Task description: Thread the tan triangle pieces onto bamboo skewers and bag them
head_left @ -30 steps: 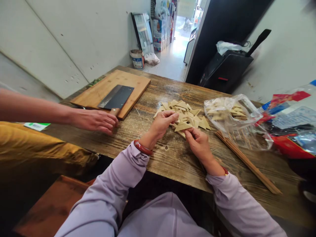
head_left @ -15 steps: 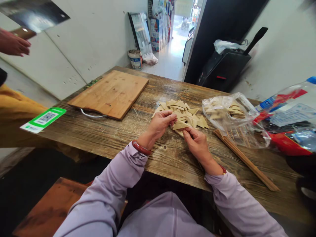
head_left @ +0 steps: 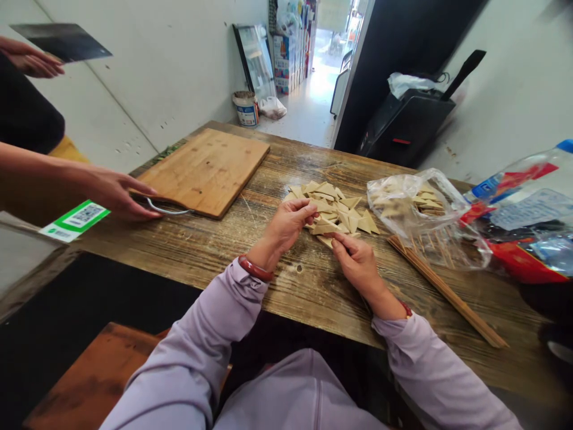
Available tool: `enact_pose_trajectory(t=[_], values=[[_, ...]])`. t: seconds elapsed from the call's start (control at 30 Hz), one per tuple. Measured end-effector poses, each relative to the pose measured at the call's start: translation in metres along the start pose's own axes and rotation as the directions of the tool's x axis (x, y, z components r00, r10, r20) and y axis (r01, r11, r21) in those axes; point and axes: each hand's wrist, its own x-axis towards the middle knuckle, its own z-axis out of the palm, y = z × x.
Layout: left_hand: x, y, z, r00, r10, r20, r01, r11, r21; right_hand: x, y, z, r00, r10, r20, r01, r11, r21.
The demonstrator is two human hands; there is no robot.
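One tan triangle (head_left: pixel 323 228) sits by the pile's (head_left: pixel 340 208) six o'clock side; we note our right hand (head_left: pixel 357 261) pinching its edge, probably for fine control. Left hand (head_left: pixel 289 226): fingertips bunched; whether grasping, we cannot tell.

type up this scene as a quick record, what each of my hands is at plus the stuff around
left hand: fingertips together over the pile; anything held is unclear
right hand: pinching a flat tan triangular piece
pile: flat tan triangles on a brown wooden table
right side: clear plastic bag with similar pieces; bundle of thin brown sticks
left side: rectangular light-brown wooden board
other person: one hand at the board's corner, a dark metal blade by the other
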Motion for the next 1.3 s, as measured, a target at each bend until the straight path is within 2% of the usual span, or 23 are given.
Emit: enact_pose_trajectory(t=[0.4,0.63,1.0,1.3], values=[[0.0014,0.0003,-0.0009,0.998,0.07,-0.004,-0.069,0.996,0.063,-0.0021,0.0045,-0.0007,1.0,-0.025,-0.001,0.025,0.999,0.023],[0.0033,-0.0028,-0.0026,0.995,0.099,0.002,-0.098,0.983,0.157,-0.0011,0.0048,0.0006,1.0,0.015,-0.024,-0.014,0.999,0.048],[0.0,-0.0039,-0.0004,0.993,0.109,0.038,-0.115,0.962,0.249,0.0006,-0.0027,-0.0018,0.996,0.076,0.042,-0.079,0.993,0.086],[0.0019,-0.0037,-0.0008,0.993,0.12,0.019,-0.122,0.972,0.202,0.0002,0.0019,-0.0004,0.998,0.057,0.042,-0.061,0.994,0.095]])
